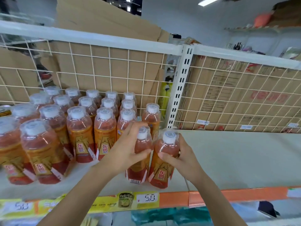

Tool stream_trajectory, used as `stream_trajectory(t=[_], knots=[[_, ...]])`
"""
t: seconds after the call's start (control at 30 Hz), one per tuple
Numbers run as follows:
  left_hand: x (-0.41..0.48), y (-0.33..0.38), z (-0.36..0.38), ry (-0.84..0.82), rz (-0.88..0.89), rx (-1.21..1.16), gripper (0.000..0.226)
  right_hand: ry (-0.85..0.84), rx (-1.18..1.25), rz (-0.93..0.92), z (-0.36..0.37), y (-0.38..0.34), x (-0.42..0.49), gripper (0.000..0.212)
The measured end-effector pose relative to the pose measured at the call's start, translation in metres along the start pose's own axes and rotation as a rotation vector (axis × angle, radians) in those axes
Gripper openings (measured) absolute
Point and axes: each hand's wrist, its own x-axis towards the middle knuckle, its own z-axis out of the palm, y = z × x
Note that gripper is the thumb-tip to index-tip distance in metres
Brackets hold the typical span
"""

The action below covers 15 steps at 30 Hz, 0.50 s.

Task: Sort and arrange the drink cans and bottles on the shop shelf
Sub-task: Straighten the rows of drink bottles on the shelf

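The placing step is in hand: the left hand [130,148] grips one orange drink bottle [140,162], the right hand [178,160] grips a second bottle [163,168], both seemingly standing on the shelf [228,160] beside the filled rows [81,128], and next they need pushing back into line.

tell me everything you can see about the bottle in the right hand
The bottle is clear plastic with a white cap under a clear cover, holding orange-pink drink. Its gold and red label bears Chinese characters. It stands on the white shelf near the front edge, rightmost of all the bottles. The right hand grips its shoulder, thumb in front.
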Motion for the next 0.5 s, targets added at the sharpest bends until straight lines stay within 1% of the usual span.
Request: stream_trajectory(t=[0.13, 0.3, 0.4, 0.5], knots=[[-0.029, -0.007, -0.028, 0.024, -0.086, -0.017, 0.062, -0.055, 0.041, -0.03, 0.03, -0.011, 0.0, 0.064], [-0.06, -0.021, -0.068, 0.028, -0.135, 0.062, 0.062, -0.113, 0.048, -0.077, 0.076, -0.03, 0.011, 0.058], [-0.071, -0.028, -0.092, 0.004, -0.154, 0.158, 0.059, -0.137, 0.059, -0.095, 0.101, -0.039, 0.02, 0.058], [-0.077, -0.039, -0.118, -0.048, -0.16, 0.266, 0.061, -0.122, 0.066, -0.076, 0.12, -0.045, 0.029, 0.065]])
